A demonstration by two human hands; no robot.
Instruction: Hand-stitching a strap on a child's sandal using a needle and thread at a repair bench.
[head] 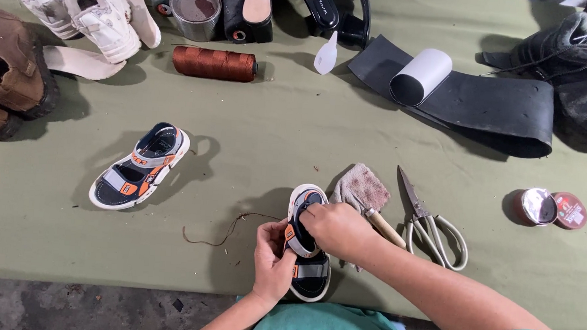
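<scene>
A: Sandal (308, 249) in hand, a small navy, grey and orange one, close to the near edge of the green cloth (275, 137). Which hand does what?

B: The left hand (272, 261) grips the sandal's left side, fingers curled shut around its edge. The right hand (333, 229) comes over the top, fingers bent and pinched at the strap near the toe; I cannot tell whether they hold anything besides the strap.

A: And around the sandal?

B: A loose brown thread (226, 230) lies just left of it, one end running toward the left hand. Its matching sandal (139, 167) sits well to the left and farther up, sole down. Just right of the held sandal lies a brush with a wooden handle (372, 202), partly under the right forearm, and beyond that a pair of shears (428, 219). Farther right are two small round tins (549, 208), touching each other.

A: Above it?

B: A spool of brown thread (214, 64) lies on its side, well up from the sandal.
</scene>
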